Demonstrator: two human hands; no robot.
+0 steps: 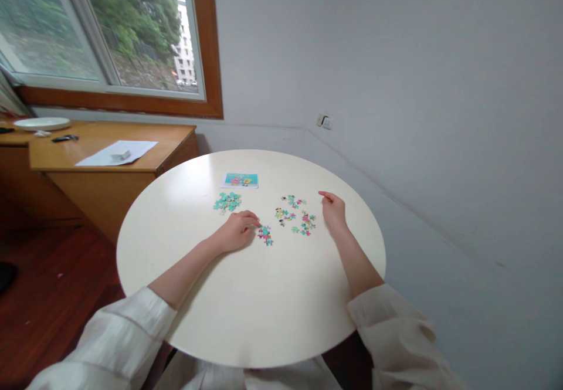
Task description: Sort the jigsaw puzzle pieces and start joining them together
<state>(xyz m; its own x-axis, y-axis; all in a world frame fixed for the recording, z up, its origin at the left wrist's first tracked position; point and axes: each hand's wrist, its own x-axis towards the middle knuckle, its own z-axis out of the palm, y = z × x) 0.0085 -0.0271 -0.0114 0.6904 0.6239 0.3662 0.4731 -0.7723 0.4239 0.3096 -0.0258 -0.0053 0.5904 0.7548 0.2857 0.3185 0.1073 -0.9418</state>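
Observation:
On the round white table (pixel 229 296), my left hand (pixel 241 230) rests palm down, with its fingers loosely bent and apart. Its fingertips reach the upper left edge of a small joined cluster of jigsaw puzzle pieces (pixel 265 236) in pink, teal and white. My right hand (pixel 334 209) is at the right side, index finger stretched out to the left and the other fingers partly curled; nothing shows in it. Between the hands lie loose colourful jigsaw pieces (pixel 305 221). A heap of mostly teal pieces (pixel 227 202) lies beyond my left hand.
A picture card (pixel 240 180) with a teal cartoon scene lies behind the teal heap. To the left stands a wooden desk (pixel 176 143) with a paper sheet (pixel 103 154), a small white box (pixel 121 155) and a white plate (pixel 43 124). A wall (pixel 396 85) runs along the right.

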